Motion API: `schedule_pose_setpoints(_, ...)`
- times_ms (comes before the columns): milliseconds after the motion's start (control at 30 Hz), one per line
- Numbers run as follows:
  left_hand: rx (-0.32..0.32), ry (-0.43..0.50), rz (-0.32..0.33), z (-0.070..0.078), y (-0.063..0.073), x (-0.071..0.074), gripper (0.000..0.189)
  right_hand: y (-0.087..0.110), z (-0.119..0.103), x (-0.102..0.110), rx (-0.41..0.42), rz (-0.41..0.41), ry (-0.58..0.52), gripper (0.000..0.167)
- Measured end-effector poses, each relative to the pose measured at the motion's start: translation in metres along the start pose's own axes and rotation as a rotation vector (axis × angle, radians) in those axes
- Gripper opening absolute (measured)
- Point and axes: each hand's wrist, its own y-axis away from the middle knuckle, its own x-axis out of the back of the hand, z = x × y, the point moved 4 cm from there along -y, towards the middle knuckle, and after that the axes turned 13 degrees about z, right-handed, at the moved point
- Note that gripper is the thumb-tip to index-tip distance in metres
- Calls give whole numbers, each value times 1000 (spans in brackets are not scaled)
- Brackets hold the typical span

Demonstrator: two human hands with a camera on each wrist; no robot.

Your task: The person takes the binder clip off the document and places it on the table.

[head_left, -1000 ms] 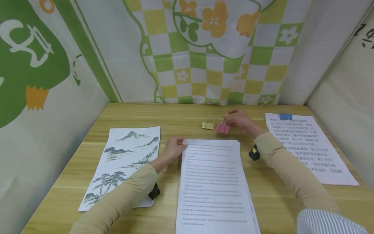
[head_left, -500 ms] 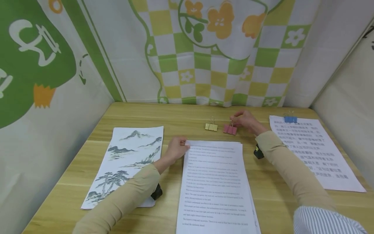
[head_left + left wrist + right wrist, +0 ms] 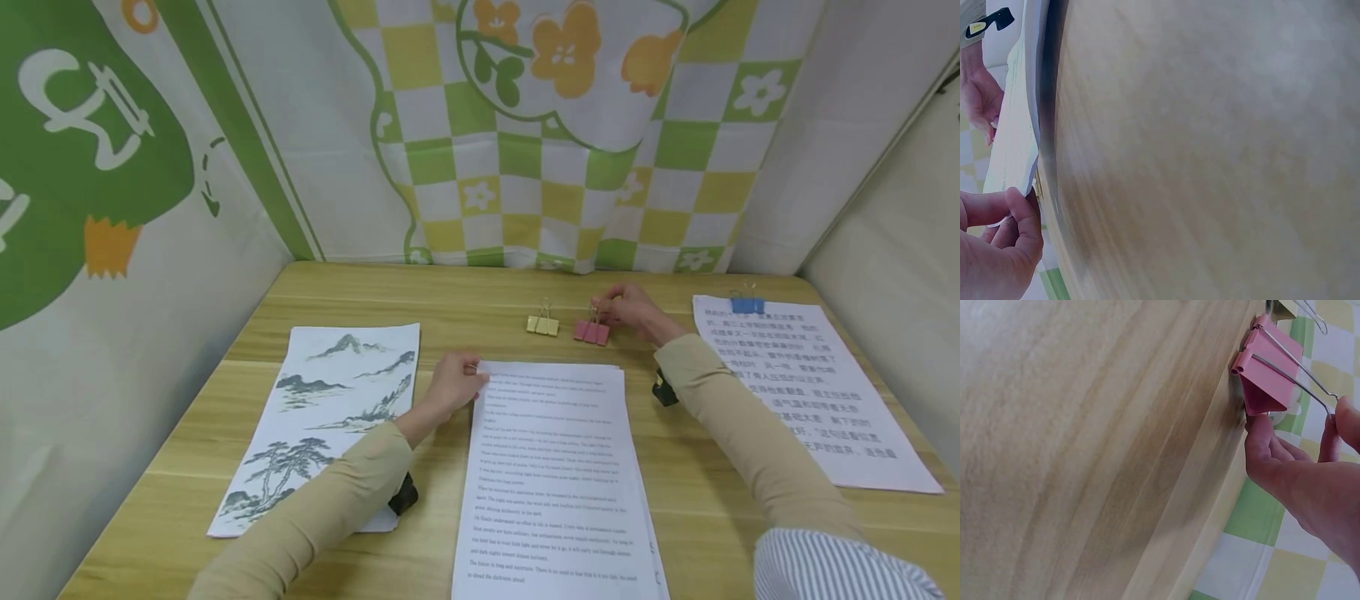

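Pink clip (image 3: 592, 333), pinched by right hand (image 3: 632, 307), now stands farther from yellow clip (image 3: 542, 326), singled out; left hand (image 3: 454, 383) pinches paper stack (image 3: 553, 479).

A wood-grained counter (image 3: 435, 312) with rounded far corners reaches back to a white cloth (image 3: 536, 167) printed with green and yellow checks and orange flowers (image 3: 567, 54). Pale side walls enclose it, the left wall (image 3: 210, 287) bearing a big green patch (image 3: 105, 183), the right wall (image 3: 892, 200) mostly plain, under soft light.
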Motion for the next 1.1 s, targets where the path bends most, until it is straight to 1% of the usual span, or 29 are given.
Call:
schedule_pose_setpoints(267,2,-7,5,1,1,0,38,-1,0,-1,-9,-2,54,23)
schedule_pose_setpoints(367,-1,-5,5,1,2,0,38,0,0,-2,-9,-2,48,22)
schedule_pose_setpoints(533,2,-5,5,1,2,0,38,2,-2,-2,2,2,8,16)
schedule_pose_setpoints(633,7,-6,6,1,2,0,38,2,-3,-2,4,14,1,14)
schedule_pose_setpoints(800,8,-7,3,1,2,0,37,0,-2,-2,-3,39,36,16)
schedule_pose_setpoints(1100,-4,-12,1,1,3,0,35,-1,0,-3,0,80,65,16)
